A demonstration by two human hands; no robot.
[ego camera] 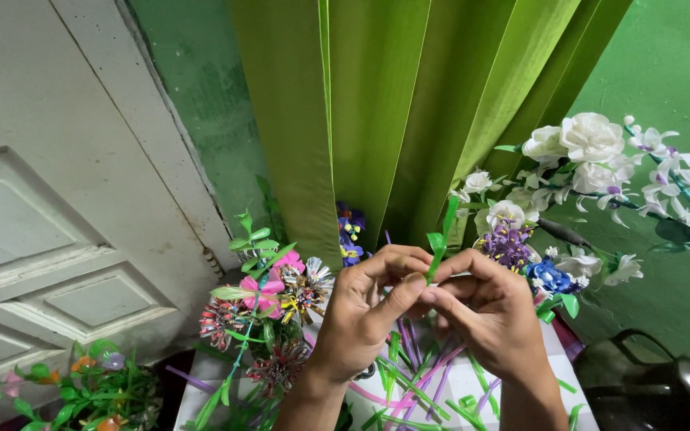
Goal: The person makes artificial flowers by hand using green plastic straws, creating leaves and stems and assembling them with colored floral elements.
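Two hands met in front of the green curtain (409,104), both working one green strip (438,243). That strip stood nearly upright, its lower end caught between the fingertips and its upper end rising toward the curtain folds. On the side of the strip nearer the white door (49,183), the left hand (361,315) was curled tight, thumb pressed against the forefinger, pinching the base of the strip. On the other side, the right hand (485,311) was likewise curled, its fingers bent inward and touching the left thumb, gripping the same strip just beside it. Neither hand was spread; both were clenched around the thin piece.

Below the strip, loose green, pink and purple strips (417,383) lay scattered over a white desk (513,391). Between the strip and the door stood a bunch of pink and striped paper flowers (269,307). Away from the door, beyond the right hand, white flowers (592,152) on a branch leaned over purple and blue ones, and a dark kettle (640,383) sat below them.
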